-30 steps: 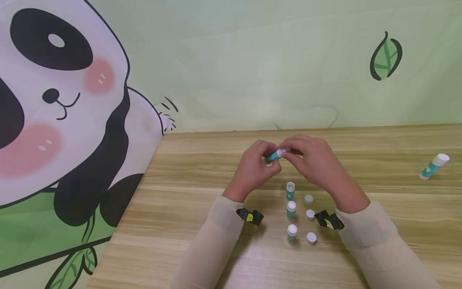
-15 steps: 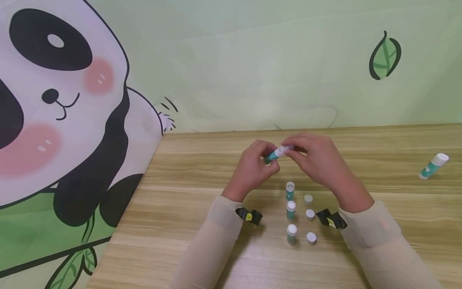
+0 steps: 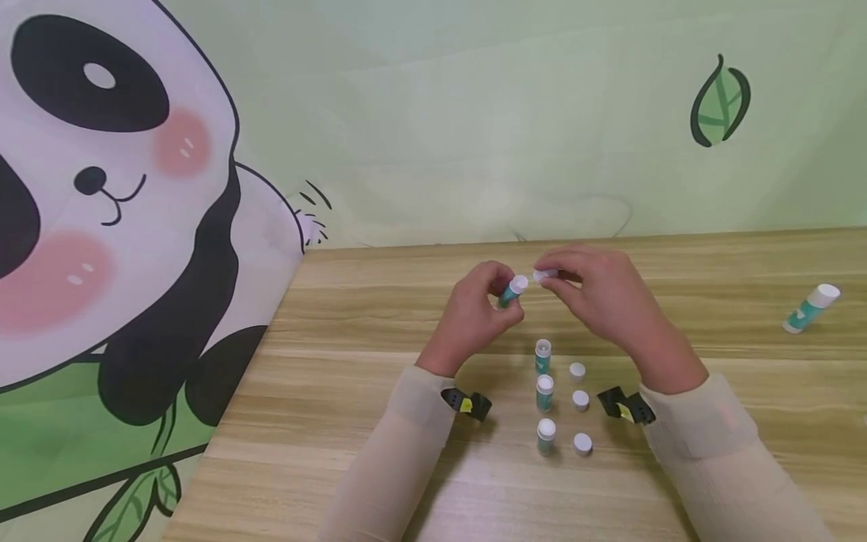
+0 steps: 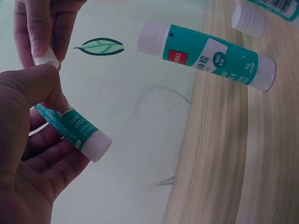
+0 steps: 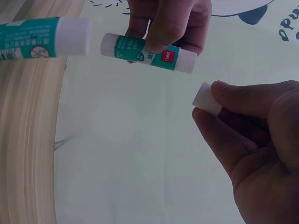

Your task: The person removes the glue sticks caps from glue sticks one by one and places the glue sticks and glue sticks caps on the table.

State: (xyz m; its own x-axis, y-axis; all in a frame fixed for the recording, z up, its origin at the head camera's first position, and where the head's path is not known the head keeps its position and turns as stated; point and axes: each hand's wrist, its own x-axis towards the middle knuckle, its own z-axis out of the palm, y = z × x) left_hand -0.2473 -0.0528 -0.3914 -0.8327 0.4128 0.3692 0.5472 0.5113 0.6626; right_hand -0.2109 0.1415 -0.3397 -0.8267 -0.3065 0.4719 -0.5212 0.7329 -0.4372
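Note:
My left hand (image 3: 476,316) grips a teal-and-white glue stick (image 5: 135,50) by its body, above the table. Its top end is uncapped and tilted toward the right hand. A short gap away, my right hand (image 3: 596,297) pinches a white cap (image 5: 208,99) between thumb and fingers. Below the hands stand three uncapped glue sticks in a column: the far one (image 3: 543,357), the middle one (image 3: 545,393) and the near one (image 3: 546,436). Beside each lies a white cap: far (image 3: 577,370), middle (image 3: 580,400) and near (image 3: 582,444).
A capped glue stick (image 3: 811,309) stands upright at the right of the wooden table (image 3: 352,339). Behind the table's back edge hangs a green cloth backdrop (image 3: 433,135) with a panda (image 3: 129,188) at the left.
The right hand has drawn the white cap off the held glue stick and moved a little to the right with it. The left hand stays nearly in place, its glue stick tipped more upright.

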